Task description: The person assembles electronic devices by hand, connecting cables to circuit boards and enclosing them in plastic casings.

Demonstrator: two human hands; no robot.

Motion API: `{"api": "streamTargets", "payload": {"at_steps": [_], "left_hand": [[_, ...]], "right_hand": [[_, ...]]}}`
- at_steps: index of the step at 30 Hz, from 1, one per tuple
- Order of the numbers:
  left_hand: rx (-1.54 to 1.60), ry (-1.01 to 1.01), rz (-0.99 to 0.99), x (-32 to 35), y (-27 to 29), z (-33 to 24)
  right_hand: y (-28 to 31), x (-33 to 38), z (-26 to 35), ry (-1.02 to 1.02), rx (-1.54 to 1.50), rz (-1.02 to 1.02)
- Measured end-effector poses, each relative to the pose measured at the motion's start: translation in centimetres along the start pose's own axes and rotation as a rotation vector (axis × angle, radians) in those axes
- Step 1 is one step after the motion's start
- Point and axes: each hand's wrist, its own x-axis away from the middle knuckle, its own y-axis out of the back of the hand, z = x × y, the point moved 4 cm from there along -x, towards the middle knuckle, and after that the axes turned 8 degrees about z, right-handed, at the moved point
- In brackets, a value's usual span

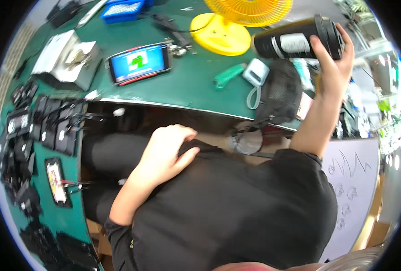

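Two grips show, and only one is in use. The right grip (335, 70) grasps a black cup (295, 44) by its lidded end, the thumb along the near side and fingers round the far side of the lid. The cup is tipped nearly onto its side, its base pointing left, away from the right grip; whether it touches anything beneath cannot be told. The left grip (166, 148) is released and holds nothing, fingers loosely bent and thumb apart, above the lap.

Just below and left of the right grip lies a black pouch (279, 92) on the green surface (182, 88). Farther left of that grip, past the pouch, are a white gadget (256, 71) with a looped strap and, beside it, a green object (229, 77). A yellow fan (220, 34) stands left of the right grip, near the cup's base.

Straight beyond the left grip, a phone (139, 64) with a lit screen rests on the surface. A box (58, 58) sits farther out to that grip's left, and a blue tray (105, 19) well beyond it. Black devices (51, 128) with cables crowd the surface left of the left grip. Below the right grip, a whiteboard (356, 217) bears drawn marks.
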Motion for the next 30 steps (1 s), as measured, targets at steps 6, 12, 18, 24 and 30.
{"api": "streamTargets", "payload": {"at_steps": [6,12,18,24,30], "left_hand": [[0.140,-0.015,0.020,-0.3,0.9,-2.3],[0.310,-0.144,0.017,-1.7,4.4,-5.5],[0.198,-0.337,-0.138,-2.3,8.3,-9.3],[0.285,0.064,-0.280,-1.1,9.5,-9.6],[0.280,-0.143,-0.171,0.0,7.4,-8.5]], "right_hand": [[6.3,-5.9,-5.1,0.080,0.742,-0.319],[6.3,-8.2,-17.2,-0.262,0.765,-0.155],[5.8,-8.8,-25.3,-0.319,0.800,0.022],[2.3,-8.5,-24.9,-0.391,0.697,0.245],[6.2,-10.0,-27.3,-0.447,0.936,0.264]]}}
